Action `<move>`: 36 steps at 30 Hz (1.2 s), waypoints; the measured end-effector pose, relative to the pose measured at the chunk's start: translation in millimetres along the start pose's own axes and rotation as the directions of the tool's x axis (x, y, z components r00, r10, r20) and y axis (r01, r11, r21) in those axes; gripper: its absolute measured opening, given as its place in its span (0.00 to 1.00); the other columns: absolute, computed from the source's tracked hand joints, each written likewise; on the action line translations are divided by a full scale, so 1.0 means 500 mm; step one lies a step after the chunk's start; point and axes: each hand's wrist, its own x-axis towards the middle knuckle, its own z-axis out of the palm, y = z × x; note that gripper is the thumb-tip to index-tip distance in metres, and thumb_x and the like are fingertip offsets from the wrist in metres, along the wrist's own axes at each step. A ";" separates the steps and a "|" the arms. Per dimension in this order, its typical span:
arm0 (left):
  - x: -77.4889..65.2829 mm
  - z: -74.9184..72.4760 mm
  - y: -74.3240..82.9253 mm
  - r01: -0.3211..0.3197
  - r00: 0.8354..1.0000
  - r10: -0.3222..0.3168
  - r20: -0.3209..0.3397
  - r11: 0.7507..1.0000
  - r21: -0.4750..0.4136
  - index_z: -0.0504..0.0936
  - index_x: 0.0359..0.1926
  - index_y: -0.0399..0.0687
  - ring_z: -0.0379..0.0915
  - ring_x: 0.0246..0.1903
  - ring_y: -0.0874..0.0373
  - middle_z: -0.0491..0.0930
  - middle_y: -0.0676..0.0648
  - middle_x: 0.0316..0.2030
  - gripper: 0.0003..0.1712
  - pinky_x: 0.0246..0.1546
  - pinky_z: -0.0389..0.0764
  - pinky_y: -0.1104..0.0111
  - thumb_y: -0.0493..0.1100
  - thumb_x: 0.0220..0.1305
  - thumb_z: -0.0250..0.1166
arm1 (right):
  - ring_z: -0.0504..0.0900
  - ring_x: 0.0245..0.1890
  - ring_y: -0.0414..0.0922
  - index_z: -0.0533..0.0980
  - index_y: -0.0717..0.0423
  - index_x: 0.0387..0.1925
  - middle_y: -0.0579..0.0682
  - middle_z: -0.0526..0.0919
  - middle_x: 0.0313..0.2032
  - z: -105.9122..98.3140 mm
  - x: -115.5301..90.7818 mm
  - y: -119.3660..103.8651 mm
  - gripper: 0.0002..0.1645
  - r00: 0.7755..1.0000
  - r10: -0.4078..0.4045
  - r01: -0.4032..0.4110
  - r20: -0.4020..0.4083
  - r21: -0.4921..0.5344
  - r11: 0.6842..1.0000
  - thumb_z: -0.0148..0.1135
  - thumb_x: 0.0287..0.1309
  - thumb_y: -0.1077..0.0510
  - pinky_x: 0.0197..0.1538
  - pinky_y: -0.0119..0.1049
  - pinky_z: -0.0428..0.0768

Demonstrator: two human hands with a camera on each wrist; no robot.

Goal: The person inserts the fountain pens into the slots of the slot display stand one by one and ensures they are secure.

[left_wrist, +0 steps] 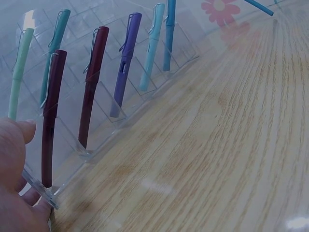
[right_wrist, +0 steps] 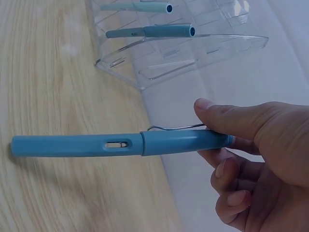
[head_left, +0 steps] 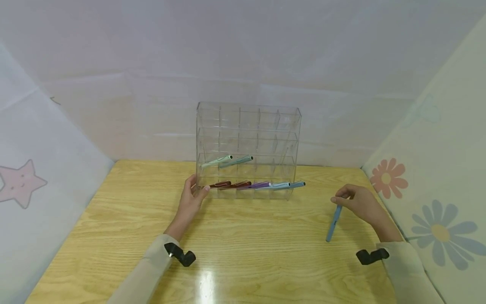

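A clear acrylic pen rack [head_left: 247,145] with tiered compartments stands upright on the table. My left hand [head_left: 191,198] grips its lower left edge, thumb in front and fingers behind. Off to the right of the rack, my right hand [head_left: 358,203] pinches a blue fountain pen [right_wrist: 120,144] at its cap end. That pen slants downward, clip and ink window showing in the right wrist view. Along the rack's bottom row lean two dark red pens [left_wrist: 52,118], a purple pen [left_wrist: 126,63], a light blue pen [left_wrist: 152,46] and a blue pen [head_left: 299,185]. One tier higher are a mint green pen [head_left: 217,161] and a teal pen [head_left: 237,161].
The wood-grain table [head_left: 247,249] extends in front of the rack. A pale cloth [head_left: 243,55] hangs behind it, and printed cloth sides with a star [head_left: 22,183] and flowers [head_left: 440,233] border left and right. Each wrist bears a small black camera mount [head_left: 180,254].
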 end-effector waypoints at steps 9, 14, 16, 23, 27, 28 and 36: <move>0.006 -0.001 0.000 -0.010 1.000 0.010 0.009 1.000 -0.003 0.46 0.86 0.50 0.46 0.85 0.38 0.48 0.38 0.84 0.44 0.84 0.60 0.45 0.51 0.82 0.60 | 0.73 0.31 0.41 0.86 0.53 0.45 0.50 0.86 0.36 -0.010 -0.001 -0.021 0.15 0.999 -0.036 0.036 0.003 0.017 0.999 0.69 0.72 0.46 0.29 0.34 0.73; 0.003 -0.002 0.002 0.002 1.000 -0.002 0.010 1.000 0.001 0.46 0.86 0.50 0.46 0.85 0.38 0.47 0.39 0.84 0.44 0.84 0.61 0.45 0.51 0.82 0.60 | 0.76 0.33 0.40 0.86 0.52 0.44 0.51 0.87 0.39 -0.018 -0.004 -0.042 0.14 0.999 -0.044 0.044 -0.033 0.016 0.999 0.69 0.72 0.45 0.33 0.32 0.76; 0.001 -0.002 0.002 0.004 1.000 -0.004 0.011 1.000 0.005 0.45 0.86 0.51 0.45 0.85 0.38 0.47 0.38 0.84 0.45 0.84 0.61 0.45 0.51 0.82 0.60 | 0.79 0.36 0.40 0.86 0.51 0.44 0.51 0.88 0.40 -0.023 -0.006 -0.051 0.15 0.998 -0.045 0.046 -0.049 0.015 0.999 0.69 0.72 0.44 0.36 0.32 0.78; -0.003 -0.002 0.005 -0.007 1.000 0.007 0.013 1.000 -0.004 0.45 0.86 0.50 0.45 0.85 0.37 0.46 0.37 0.84 0.45 0.84 0.60 0.44 0.51 0.82 0.60 | 0.83 0.41 0.37 0.84 0.52 0.43 0.54 0.87 0.47 -0.030 -0.008 -0.071 0.15 0.996 -0.056 0.061 -0.062 0.078 0.995 0.68 0.73 0.45 0.38 0.31 0.80; -0.002 -0.002 0.004 -0.016 1.000 0.016 0.013 1.000 0.001 0.45 0.86 0.50 0.45 0.85 0.37 0.47 0.37 0.84 0.45 0.84 0.59 0.44 0.51 0.82 0.59 | 0.82 0.37 0.36 0.83 0.55 0.43 0.56 0.85 0.47 -0.031 -0.008 -0.079 0.16 0.996 -0.042 0.051 -0.081 0.114 0.992 0.69 0.73 0.45 0.34 0.32 0.77; -0.001 -0.002 0.003 -0.017 1.000 0.017 0.013 1.000 0.004 0.45 0.86 0.50 0.45 0.85 0.37 0.47 0.37 0.84 0.45 0.85 0.58 0.44 0.51 0.82 0.59 | 0.82 0.36 0.34 0.83 0.55 0.43 0.56 0.85 0.47 -0.031 -0.009 -0.082 0.17 0.996 -0.038 0.048 -0.087 0.121 0.991 0.69 0.73 0.45 0.34 0.32 0.76; -0.001 0.001 0.003 -0.007 1.000 0.007 0.004 1.000 0.015 0.45 0.86 0.49 0.44 0.85 0.36 0.47 0.37 0.84 0.44 0.85 0.57 0.45 0.50 0.83 0.59 | 0.80 0.33 0.34 0.81 0.58 0.43 0.54 0.80 0.49 -0.042 -0.020 -0.109 0.18 0.989 -0.036 0.057 -0.140 0.149 0.987 0.67 0.75 0.46 0.31 0.34 0.71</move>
